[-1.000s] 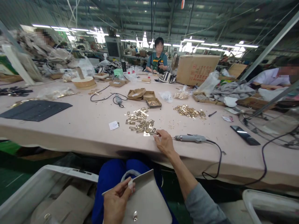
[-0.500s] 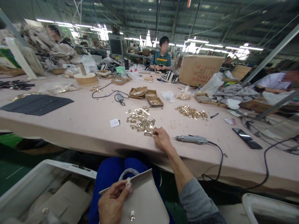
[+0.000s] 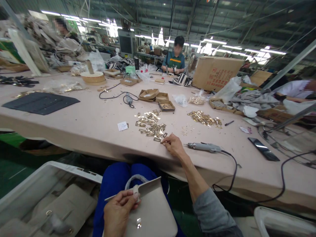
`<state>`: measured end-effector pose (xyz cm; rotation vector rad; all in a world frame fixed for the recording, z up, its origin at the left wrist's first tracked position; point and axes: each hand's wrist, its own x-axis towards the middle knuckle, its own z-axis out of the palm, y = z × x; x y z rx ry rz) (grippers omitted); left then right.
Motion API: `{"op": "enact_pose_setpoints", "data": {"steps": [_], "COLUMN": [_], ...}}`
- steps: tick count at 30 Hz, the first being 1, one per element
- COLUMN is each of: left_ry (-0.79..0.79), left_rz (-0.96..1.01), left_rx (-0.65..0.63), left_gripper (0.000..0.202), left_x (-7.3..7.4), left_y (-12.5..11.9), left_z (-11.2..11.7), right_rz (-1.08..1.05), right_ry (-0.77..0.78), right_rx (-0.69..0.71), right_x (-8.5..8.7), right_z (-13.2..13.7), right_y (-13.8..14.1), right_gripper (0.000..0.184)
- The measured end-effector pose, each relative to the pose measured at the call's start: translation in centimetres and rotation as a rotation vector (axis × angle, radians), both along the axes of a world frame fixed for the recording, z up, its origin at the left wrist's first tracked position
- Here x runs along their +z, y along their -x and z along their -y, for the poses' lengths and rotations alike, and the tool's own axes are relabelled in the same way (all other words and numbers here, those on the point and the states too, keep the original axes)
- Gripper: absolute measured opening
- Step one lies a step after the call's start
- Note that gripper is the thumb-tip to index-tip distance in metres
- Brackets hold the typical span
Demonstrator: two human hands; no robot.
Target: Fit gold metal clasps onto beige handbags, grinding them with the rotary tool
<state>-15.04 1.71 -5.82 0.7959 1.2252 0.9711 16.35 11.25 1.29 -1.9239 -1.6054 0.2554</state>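
My left hand (image 3: pixel 118 210) is closed on the upper edge of a pale beige bag flap (image 3: pixel 150 214) that rests on my lap; a small metal clasp (image 3: pixel 139 223) shows on its face. My right hand (image 3: pixel 174 145) reaches onto the pink table (image 3: pixel 74 125) and pinches a small gold metal piece at the near edge of a scatter of gold hardware (image 3: pixel 150 123). A grey electric screwdriver (image 3: pixel 203 147) lies just right of that hand, its black cord trailing off the table edge.
A second gold pile (image 3: pixel 203 118), small cardboard trays (image 3: pixel 158 98), a black phone (image 3: pixel 263 149), a dark mat (image 3: pixel 40 102) and a large carton (image 3: pixel 217 74) lie on the table. White bins (image 3: pixel 32 197) with beige bags stand at my left. Other people sit across and at right.
My right hand has shifted slightly along the near edge of the gold pile and now pinches a piece. The left hand keeps its hold on the flap. The view has drifted a little.
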Motion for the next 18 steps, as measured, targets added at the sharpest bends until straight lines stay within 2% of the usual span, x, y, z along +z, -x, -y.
{"op": "enact_pose_setpoints", "data": {"steps": [3, 8, 11, 14, 18], "left_ry": [-0.002, -0.009, -0.008, -0.004, -0.008], "left_rz": [0.0, 0.017, 0.02, 0.015, 0.017], "left_rx": [0.002, -0.022, -0.036, -0.049, -0.055], "left_gripper": [0.049, 0.046, 0.046, 0.047, 0.046], "left_x": [-0.4, -1.1, -0.9, -0.4, 0.1], "left_y": [0.1, 0.4, 0.4, 0.3, 0.0], "left_z": [0.0, 0.0, -0.1, -0.1, 0.0], "right_rz": [0.035, 0.144, 0.128, 0.107, 0.106], "right_ry": [-0.043, -0.039, -0.021, 0.06, 0.137], "right_rx": [0.008, 0.116, 0.112, 0.118, 0.149], "right_x": [-0.4, 0.0, 0.5, 1.0, 1.8], "right_z": [1.1, 2.6, 2.6, 1.9, 1.4], "right_y": [0.5, 0.8, 0.6, 0.2, -0.1], "right_gripper": [0.018, 0.027, 0.019, 0.006, 0.008]}}
